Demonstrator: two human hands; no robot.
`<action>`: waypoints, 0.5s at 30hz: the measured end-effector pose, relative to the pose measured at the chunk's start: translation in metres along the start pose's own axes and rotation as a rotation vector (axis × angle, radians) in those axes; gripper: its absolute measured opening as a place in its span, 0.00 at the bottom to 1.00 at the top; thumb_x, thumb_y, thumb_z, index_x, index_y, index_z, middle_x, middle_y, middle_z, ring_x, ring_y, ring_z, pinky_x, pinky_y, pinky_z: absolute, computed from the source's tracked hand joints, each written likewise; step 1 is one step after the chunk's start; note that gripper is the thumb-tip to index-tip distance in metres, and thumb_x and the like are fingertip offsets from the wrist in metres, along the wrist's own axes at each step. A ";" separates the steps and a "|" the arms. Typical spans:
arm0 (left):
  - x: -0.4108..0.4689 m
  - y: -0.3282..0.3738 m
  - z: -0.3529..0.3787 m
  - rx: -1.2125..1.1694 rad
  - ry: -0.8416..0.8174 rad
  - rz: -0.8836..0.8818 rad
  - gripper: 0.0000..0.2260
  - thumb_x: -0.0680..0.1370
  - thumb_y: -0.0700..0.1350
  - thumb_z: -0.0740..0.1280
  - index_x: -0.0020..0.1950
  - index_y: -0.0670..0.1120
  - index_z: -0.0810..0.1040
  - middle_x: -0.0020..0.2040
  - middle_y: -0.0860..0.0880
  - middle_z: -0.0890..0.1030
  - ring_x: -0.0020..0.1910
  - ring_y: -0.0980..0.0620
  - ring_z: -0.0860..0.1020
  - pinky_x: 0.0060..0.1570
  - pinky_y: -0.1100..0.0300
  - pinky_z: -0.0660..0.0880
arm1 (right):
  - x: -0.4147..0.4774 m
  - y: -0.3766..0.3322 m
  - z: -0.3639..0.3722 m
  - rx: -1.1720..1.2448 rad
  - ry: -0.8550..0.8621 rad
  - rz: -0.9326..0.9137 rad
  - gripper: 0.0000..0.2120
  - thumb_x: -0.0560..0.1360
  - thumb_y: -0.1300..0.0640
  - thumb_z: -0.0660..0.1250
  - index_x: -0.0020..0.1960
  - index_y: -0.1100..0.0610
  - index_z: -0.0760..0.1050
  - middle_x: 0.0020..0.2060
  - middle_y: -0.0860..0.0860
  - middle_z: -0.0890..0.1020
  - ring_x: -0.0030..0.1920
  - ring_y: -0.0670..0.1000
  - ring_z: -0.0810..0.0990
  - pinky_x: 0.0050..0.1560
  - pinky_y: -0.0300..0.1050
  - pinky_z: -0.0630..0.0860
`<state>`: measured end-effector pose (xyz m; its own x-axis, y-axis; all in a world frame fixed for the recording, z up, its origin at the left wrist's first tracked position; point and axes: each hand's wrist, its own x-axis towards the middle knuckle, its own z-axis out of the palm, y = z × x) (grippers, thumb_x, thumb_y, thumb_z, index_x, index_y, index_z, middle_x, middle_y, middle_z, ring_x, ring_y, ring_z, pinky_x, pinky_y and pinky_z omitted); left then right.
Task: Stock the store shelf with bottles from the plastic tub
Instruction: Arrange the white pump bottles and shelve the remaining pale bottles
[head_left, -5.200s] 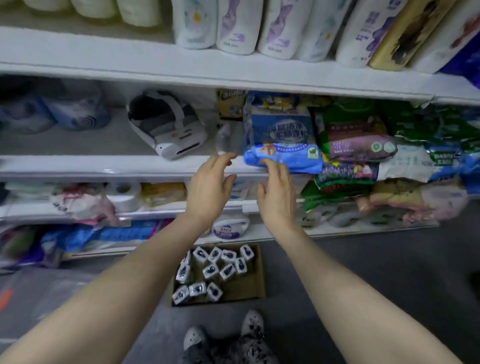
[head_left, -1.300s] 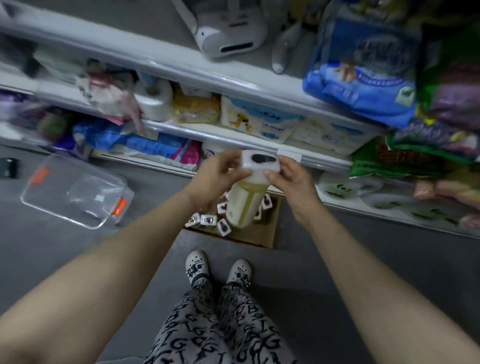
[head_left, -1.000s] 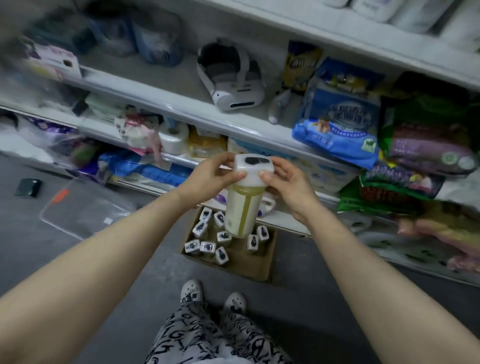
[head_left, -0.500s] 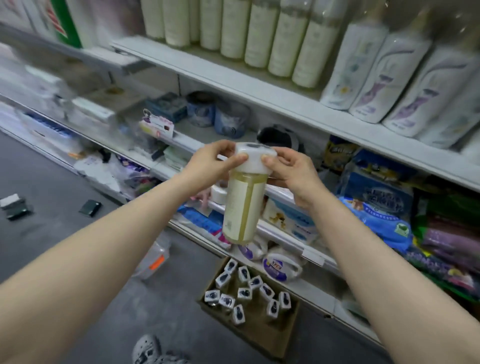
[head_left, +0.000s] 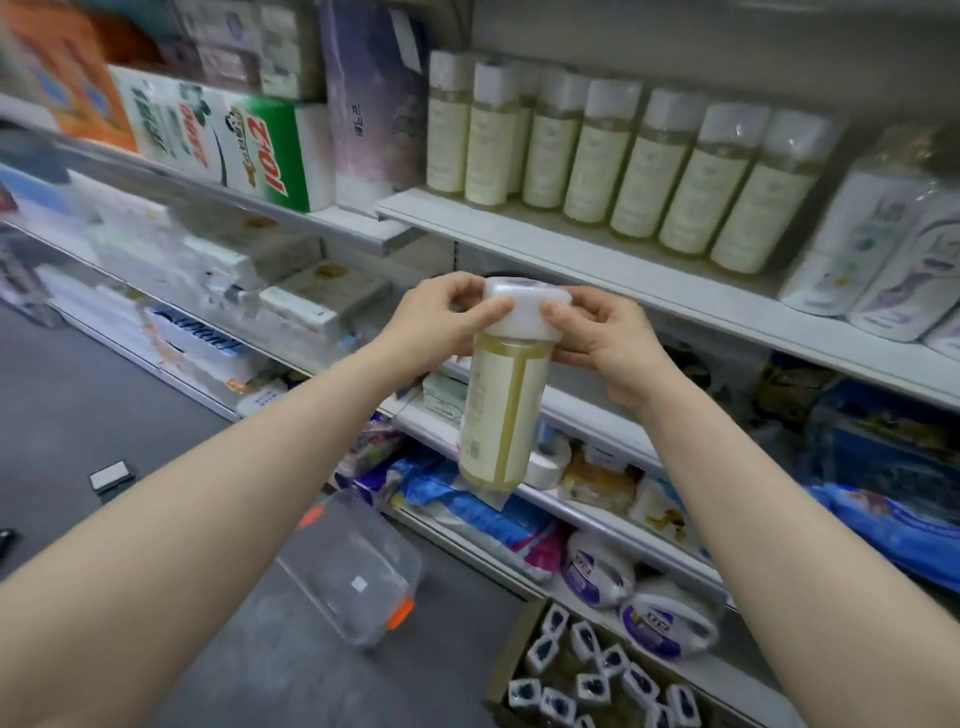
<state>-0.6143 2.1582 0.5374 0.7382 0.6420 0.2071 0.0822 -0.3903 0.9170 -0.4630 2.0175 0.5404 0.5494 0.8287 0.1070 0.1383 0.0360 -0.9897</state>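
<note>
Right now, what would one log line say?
bottle: upright, midair | left hand: pinches cap | right hand: pinches cap | matching bottles: on shelf above

One held bottle (head_left: 504, 410), seven shelf-front bottles (head_left: 639, 176), one clear tub (head_left: 353, 571), one cardboard box (head_left: 509, 662).

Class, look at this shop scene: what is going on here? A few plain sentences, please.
A person is stocking a store shelf. The left hand and right hand both grip the white cap of a bottle of yellowish liquid, hanging in the air below the shelf where matching bottles stand in a row. It is not yet shelved. On the floor sit a cardboard box of capped bottles and a clear plastic tub.
</note>
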 end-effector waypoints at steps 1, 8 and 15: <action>0.004 -0.002 -0.010 -0.017 -0.002 0.002 0.17 0.77 0.53 0.71 0.62 0.47 0.78 0.54 0.50 0.81 0.53 0.51 0.82 0.46 0.52 0.83 | 0.006 -0.003 0.009 0.003 0.008 -0.003 0.13 0.79 0.56 0.69 0.63 0.58 0.78 0.52 0.52 0.86 0.53 0.52 0.85 0.47 0.43 0.82; 0.036 -0.011 -0.056 -0.064 -0.009 0.006 0.16 0.77 0.51 0.71 0.61 0.46 0.79 0.54 0.49 0.83 0.52 0.51 0.83 0.45 0.55 0.83 | 0.046 -0.022 0.048 0.011 0.016 -0.004 0.13 0.79 0.58 0.68 0.62 0.60 0.77 0.46 0.50 0.85 0.45 0.47 0.86 0.40 0.37 0.80; 0.088 -0.020 -0.075 -0.102 0.030 -0.009 0.17 0.77 0.50 0.71 0.62 0.44 0.77 0.55 0.45 0.81 0.54 0.49 0.82 0.47 0.51 0.83 | 0.107 -0.025 0.058 0.039 0.012 -0.011 0.14 0.79 0.59 0.68 0.64 0.62 0.76 0.47 0.51 0.85 0.46 0.47 0.86 0.45 0.42 0.83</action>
<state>-0.6010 2.2721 0.5624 0.7171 0.6655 0.2071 0.0192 -0.3159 0.9486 -0.4551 2.1373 0.5707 0.5575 0.8216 0.1190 0.1128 0.0670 -0.9914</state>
